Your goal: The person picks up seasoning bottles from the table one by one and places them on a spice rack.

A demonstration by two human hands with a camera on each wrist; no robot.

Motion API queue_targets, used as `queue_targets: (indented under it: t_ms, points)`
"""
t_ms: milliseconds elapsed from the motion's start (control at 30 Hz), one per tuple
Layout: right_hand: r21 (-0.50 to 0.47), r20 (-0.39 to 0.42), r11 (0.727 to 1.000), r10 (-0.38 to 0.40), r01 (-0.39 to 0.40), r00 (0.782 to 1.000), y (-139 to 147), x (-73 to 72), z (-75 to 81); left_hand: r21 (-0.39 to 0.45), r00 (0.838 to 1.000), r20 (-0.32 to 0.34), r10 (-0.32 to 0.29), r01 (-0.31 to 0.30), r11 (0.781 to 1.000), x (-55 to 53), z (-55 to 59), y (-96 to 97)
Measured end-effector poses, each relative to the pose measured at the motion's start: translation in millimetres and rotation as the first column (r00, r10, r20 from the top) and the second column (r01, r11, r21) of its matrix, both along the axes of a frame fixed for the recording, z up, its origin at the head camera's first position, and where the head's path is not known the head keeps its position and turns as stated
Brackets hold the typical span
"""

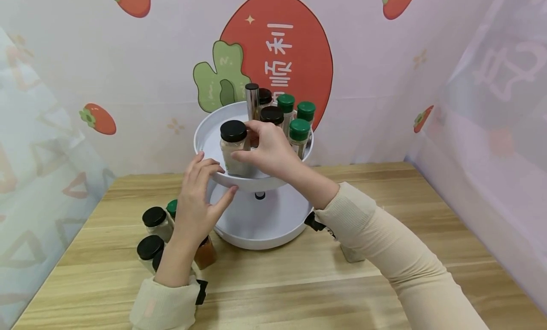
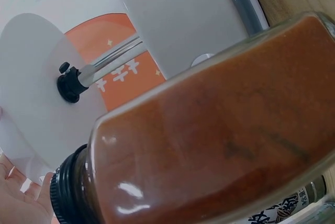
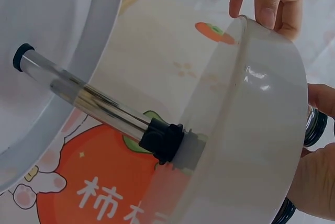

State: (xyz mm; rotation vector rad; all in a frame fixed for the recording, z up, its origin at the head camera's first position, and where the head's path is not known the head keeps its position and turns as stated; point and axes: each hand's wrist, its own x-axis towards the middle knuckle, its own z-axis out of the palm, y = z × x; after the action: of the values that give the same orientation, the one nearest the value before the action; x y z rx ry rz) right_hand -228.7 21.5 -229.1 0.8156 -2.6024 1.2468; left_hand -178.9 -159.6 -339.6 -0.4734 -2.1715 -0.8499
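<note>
My right hand holds a square glass spice jar of pale powder, thumb and fingers around its sides below the black lid. The jar stands upright over the front left of the upper tray of a white two-tier rack. At that tray's left front rim is my left hand, its fingers spread and fingertips touching the edge. Seen from below in the right wrist view, the left hand's fingers meet the tray wall. Black-lidded and green-capped jars stand behind the right hand.
A chrome post rises from the upper tray. Below is the lower tray. Several jars stand left on the table, partly behind the left forearm, with an orange-brown spice jar. Another jar shows beside the right sleeve.
</note>
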Motion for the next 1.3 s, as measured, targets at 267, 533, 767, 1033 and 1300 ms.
queue_targets:
  t_ms: [267, 533, 767, 1033, 1300]
  points:
    - [0.036, 0.003, 0.998, 0.046, -0.046, 0.999, 2, -2.3, 0.4, -0.003, 1.0, 0.0, 0.004, -0.004, 1.0, 0.5, -0.3, -0.1]
    - [0.06, 0.031, 0.996, 0.07, -0.071, 0.997, 9, -0.3, 6.8, -0.011, 1.0, 0.011, 0.008, -0.008, 1.0, 0.8, 1.5, 0.6]
    - [-0.024, 0.037, 0.995, 0.098, -0.097, 0.994, 23, 10.9, 12.6, -0.013, 1.0, 0.011, 0.008, -0.008, 1.0, 0.5, 1.0, 0.0]
    - [-0.097, 0.034, 0.987, 0.134, -0.13, 0.99, 48, 24.8, 15.1, -0.024, 1.0, 0.003, 0.001, -0.001, 1.0, 0.6, 2.4, -2.5]
    - [-0.093, -0.01, 0.987, 0.132, -0.133, 0.991, 84, 42.4, 12.5, -0.035, 0.999, 0.011, -0.031, 0.031, 0.999, 0.1, 7.5, -4.3]
